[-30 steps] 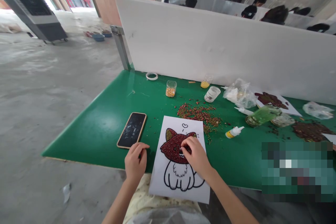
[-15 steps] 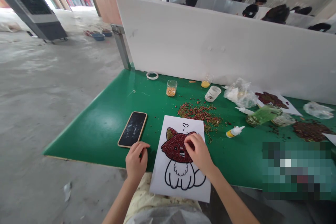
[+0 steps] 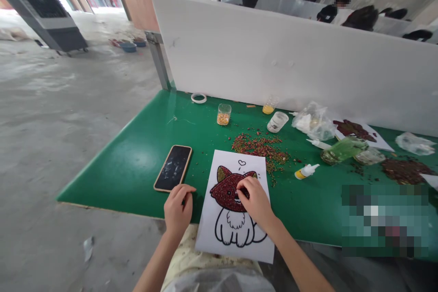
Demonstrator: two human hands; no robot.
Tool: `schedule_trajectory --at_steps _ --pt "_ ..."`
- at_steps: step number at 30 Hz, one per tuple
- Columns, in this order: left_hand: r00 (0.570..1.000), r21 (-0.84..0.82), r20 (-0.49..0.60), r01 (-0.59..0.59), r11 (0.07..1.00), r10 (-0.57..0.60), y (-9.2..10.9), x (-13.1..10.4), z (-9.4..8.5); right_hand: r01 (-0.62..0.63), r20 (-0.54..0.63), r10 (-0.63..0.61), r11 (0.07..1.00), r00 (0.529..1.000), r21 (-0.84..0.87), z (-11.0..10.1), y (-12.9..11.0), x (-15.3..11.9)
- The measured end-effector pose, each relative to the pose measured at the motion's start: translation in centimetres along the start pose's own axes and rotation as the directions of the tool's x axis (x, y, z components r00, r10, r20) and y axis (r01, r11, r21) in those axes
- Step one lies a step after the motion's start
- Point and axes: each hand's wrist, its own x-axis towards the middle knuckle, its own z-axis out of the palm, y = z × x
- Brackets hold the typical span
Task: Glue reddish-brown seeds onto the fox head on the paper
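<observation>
A white sheet [image 3: 208, 232] with a printed outline of a seated fox-like animal lies at the table's front edge, overhanging it. Dark red grains cover the animal's head [image 3: 224, 191], and an ear [image 3: 222, 172] is filled with green ones. Over the right side of the head is my right hand [image 3: 255, 200], thumb and fingertips pinched together beside the nose. Anything in that pinch is too small to make out. My left hand [image 3: 178, 207] rests at the table edge left of the sheet, its fingers loosely curled and nothing visible in them. Just beyond it lies a phone [image 3: 173, 168].
Mixed red and green grains [image 3: 260, 148] are scattered behind the sheet. Farther off stand a cup of yellow kernels [image 3: 223, 115], a clear cup [image 3: 277, 122] and a tape roll [image 3: 199, 98]. A glue bottle [image 3: 306, 172] lies to the right. A white partition [image 3: 273, 54] bounds the table's back.
My right hand has shifted slightly left across the fox's head, uncovering more of the right ear. My left hand and the sheet have stayed put.
</observation>
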Motion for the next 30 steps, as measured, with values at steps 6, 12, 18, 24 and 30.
schedule_trajectory --at_steps 6,12,18,24,30 --pt "1.000 -0.003 -0.002 0.008 1.000 -0.008 0.0 0.0 0.0 -0.005 -0.002 0.005 1.000 1.000 -0.003 -0.3 -0.1 0.1" --pt "1.000 -0.009 -0.004 0.017 1.000 -0.017 0.1 0.0 0.0 -0.023 -0.038 0.024 0.999 0.999 0.023 -1.0 -0.2 0.2" --pt "1.000 -0.006 -0.001 0.015 1.000 -0.015 0.2 0.1 0.0 -0.027 -0.016 0.027 1.000 1.000 0.004 -0.5 0.0 0.1" --pt "1.000 -0.009 0.003 0.024 1.000 -0.024 0.3 0.1 -0.1 -0.006 -0.022 0.006 1.000 1.000 -0.015 -0.1 0.2 0.0" --pt "1.000 -0.011 -0.009 0.020 1.000 -0.020 0.3 0.1 0.0 -0.020 -0.021 0.020 1.000 1.000 -0.016 -0.6 -0.1 0.3"
